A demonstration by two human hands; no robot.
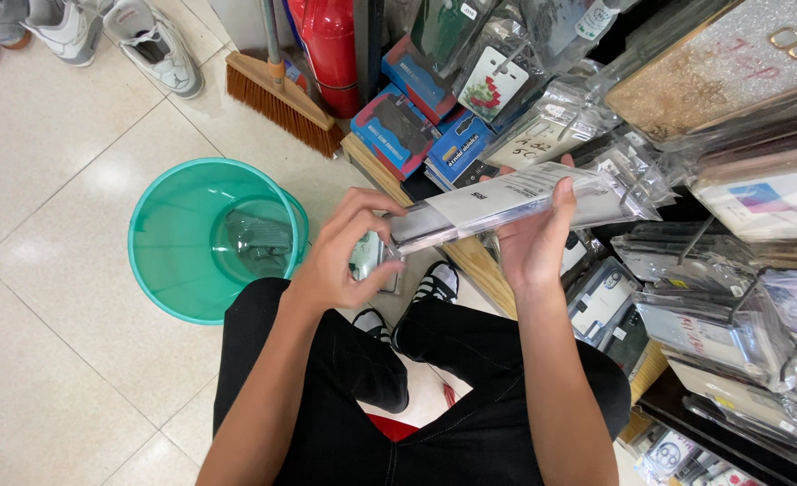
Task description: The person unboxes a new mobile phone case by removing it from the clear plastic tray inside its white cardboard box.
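Clear plastic wraps the long flat packet (515, 202) that both hands hold level in front of the person, above their black-trousered knees and just before the crowded display of hanging phone cases (731, 270). At the packet's near end, the left hand (340, 261) has its fingers curled, thumb and fingertips pinching the corner of the wrapping. Further along, the right hand (533, 238) is clasped around the packet's middle, with the thumb lying over the top edge and the fingers behind it, mostly hidden. A grey card insert with a white label shows through the packet's wrapping. Below the left hand, on the pale tiled floor, stands a green plastic bin (174, 270) with a few scraps at its bottom. Past the bin, a broom (282, 94) with brown bristles leans beside a red cylinder (331, 45), and grey shoes (151, 45) sit at the top left.
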